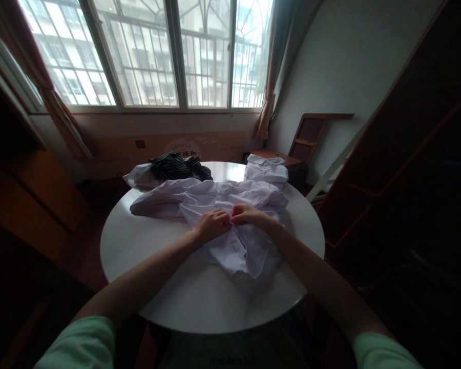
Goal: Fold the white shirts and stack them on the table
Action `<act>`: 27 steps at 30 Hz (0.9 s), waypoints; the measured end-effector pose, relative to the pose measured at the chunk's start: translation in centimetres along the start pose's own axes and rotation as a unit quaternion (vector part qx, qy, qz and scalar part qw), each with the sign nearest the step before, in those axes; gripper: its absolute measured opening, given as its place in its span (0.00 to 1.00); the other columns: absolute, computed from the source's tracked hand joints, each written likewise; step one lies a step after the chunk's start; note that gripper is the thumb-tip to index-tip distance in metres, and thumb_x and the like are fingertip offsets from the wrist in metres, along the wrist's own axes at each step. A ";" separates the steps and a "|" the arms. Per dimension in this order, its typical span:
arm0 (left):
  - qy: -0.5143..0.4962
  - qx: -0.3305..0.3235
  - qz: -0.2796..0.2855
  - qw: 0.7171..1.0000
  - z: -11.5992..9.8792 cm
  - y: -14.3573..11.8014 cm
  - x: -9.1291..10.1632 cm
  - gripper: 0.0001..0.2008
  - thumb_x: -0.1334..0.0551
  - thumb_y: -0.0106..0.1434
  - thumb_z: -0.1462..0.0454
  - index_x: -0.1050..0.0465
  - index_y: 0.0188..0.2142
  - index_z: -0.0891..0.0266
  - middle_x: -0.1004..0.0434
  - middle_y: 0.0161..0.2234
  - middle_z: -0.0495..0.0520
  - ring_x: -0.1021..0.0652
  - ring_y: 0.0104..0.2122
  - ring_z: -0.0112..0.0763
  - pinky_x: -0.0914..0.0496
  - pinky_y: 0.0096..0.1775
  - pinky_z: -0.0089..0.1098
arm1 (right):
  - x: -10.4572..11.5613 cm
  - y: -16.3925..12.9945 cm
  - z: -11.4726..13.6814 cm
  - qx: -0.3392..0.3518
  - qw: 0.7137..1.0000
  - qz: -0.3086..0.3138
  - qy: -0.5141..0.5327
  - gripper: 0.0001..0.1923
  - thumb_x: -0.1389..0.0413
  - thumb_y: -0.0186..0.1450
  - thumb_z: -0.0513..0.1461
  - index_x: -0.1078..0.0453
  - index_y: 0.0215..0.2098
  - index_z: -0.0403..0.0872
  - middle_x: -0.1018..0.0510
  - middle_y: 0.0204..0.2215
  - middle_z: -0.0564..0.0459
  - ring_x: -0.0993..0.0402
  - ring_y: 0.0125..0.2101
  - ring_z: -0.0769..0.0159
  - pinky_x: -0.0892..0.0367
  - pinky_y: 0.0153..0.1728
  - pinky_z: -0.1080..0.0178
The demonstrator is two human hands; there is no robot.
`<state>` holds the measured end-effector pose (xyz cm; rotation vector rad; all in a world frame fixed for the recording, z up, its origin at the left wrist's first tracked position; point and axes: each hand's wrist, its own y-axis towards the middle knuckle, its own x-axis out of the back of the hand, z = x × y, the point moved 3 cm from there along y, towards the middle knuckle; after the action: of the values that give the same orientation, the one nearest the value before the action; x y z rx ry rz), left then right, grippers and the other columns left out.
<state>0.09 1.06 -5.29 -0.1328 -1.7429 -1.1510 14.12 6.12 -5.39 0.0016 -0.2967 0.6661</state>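
Observation:
A white shirt [203, 195] lies spread across the round table, one sleeve stretched to the left and its lower hem toward me. My left hand [214, 224] pinches the shirt's front edge near the middle. Right beside it, my right hand [246, 214] also has its fingers closed on the front edge, fingertips nearly meeting the left ones. Below the hands the two front edges part in a narrow dark gap. Any button between my fingertips is too small to make out.
Under the shirt stands a white round table [138, 256]. Behind it lie a black striped garment [172, 166] on white cloth at left and a folded white shirt [266, 169] at right. A wooden chair [307, 136] stands by the wall, a dark wooden cabinet [388, 169] at right.

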 end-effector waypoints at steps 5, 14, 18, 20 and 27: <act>-0.003 0.003 -0.005 1.000 0.1 -0.1 -0.1 0.04 0.41 0.55 0.65 0.31 0.25 0.61 0.27 0.26 0.50 0.28 0.28 0.27 0.34 0.31 0.27 | 0.0 0.0 -0.1 -0.003 1.000 0.005 -0.002 0.10 0.40 0.45 0.38 0.38 0.23 0.44 0.33 0.15 0.60 0.39 0.16 0.77 0.46 0.16 0.72; -0.006 -0.002 -0.021 1.000 0.1 -0.1 -0.1 0.04 0.43 0.58 0.65 0.29 0.29 0.61 0.26 0.28 0.49 0.27 0.27 0.25 0.34 0.29 0.25 | 0.0 0.1 -0.1 0.001 1.000 0.015 0.020 0.07 0.43 0.46 0.36 0.38 0.23 0.44 0.33 0.14 0.61 0.41 0.15 0.78 0.48 0.16 0.72; -0.010 -0.014 -0.029 0.999 0.1 -0.1 -0.3 0.05 0.43 0.57 0.67 0.29 0.30 0.61 0.24 0.29 0.50 0.26 0.28 0.25 0.32 0.31 0.26 | -0.2 0.2 0.0 0.000 0.999 0.028 0.025 0.07 0.43 0.46 0.35 0.38 0.23 0.44 0.33 0.14 0.60 0.41 0.15 0.77 0.47 0.16 0.71; -0.010 -0.020 -0.029 0.999 0.1 -0.1 -0.4 0.05 0.43 0.57 0.67 0.28 0.30 0.61 0.24 0.29 0.50 0.26 0.28 0.26 0.32 0.31 0.26 | -0.2 0.1 0.1 0.002 0.999 0.031 0.028 0.07 0.43 0.46 0.35 0.38 0.23 0.44 0.33 0.14 0.60 0.41 0.15 0.77 0.47 0.16 0.71; -0.004 -0.030 -0.026 0.999 -0.1 -0.1 -0.2 0.05 0.43 0.54 0.69 0.29 0.29 0.61 0.24 0.28 0.50 0.27 0.27 0.26 0.32 0.31 0.26 | -0.5 -0.1 0.4 0.008 0.999 0.037 0.037 0.07 0.44 0.45 0.35 0.38 0.22 0.44 0.34 0.14 0.61 0.40 0.15 0.77 0.47 0.17 0.71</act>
<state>0.23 1.04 -5.51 -0.1297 -1.7276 -1.2418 13.70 5.66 -5.10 -0.0182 -0.2198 0.7405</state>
